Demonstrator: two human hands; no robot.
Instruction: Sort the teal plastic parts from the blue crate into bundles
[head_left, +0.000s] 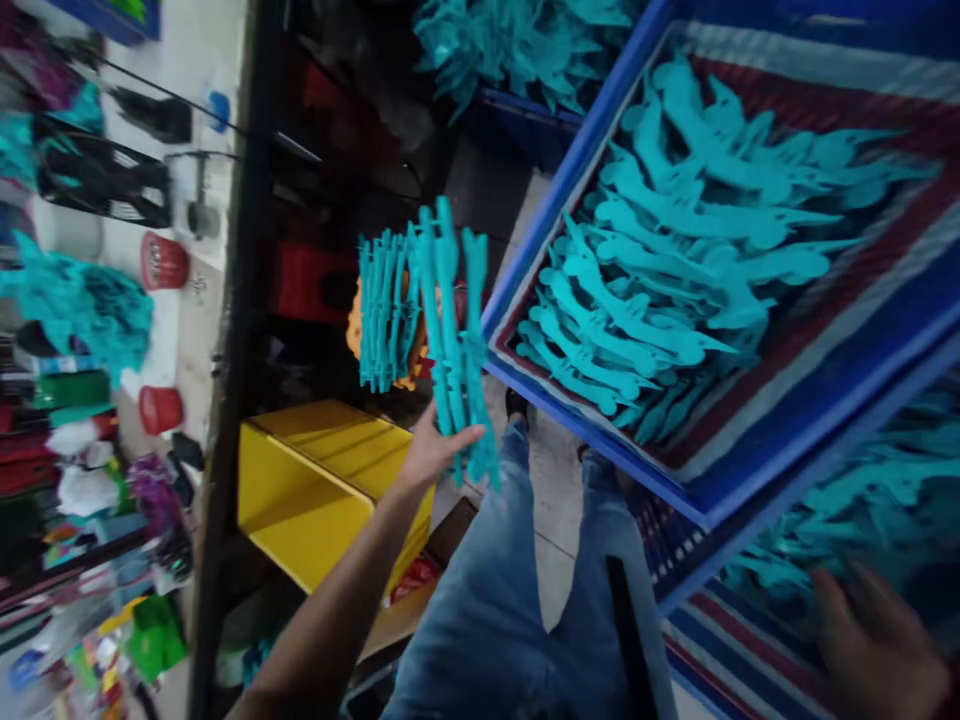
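Observation:
My left hand (439, 448) is raised in front of me and closed on a bunch of teal plastic pieces (427, 320), which fan upward from my fingers. My right hand (874, 640) is at the lower right, blurred, fingers spread, resting among teal plastic pieces in the near blue crate (825, 470). Beyond it a second blue crate (570, 160), lined with striped red, white and blue sheeting, holds a neat layered pile of the same teal pieces (675, 260).
My jeans-clad legs (517, 590) fill the bottom middle. A yellow box (315, 480) sits to the left of them. More teal pieces (517, 45) are heaped at the top. Red cups, bags and coloured clutter line the far left.

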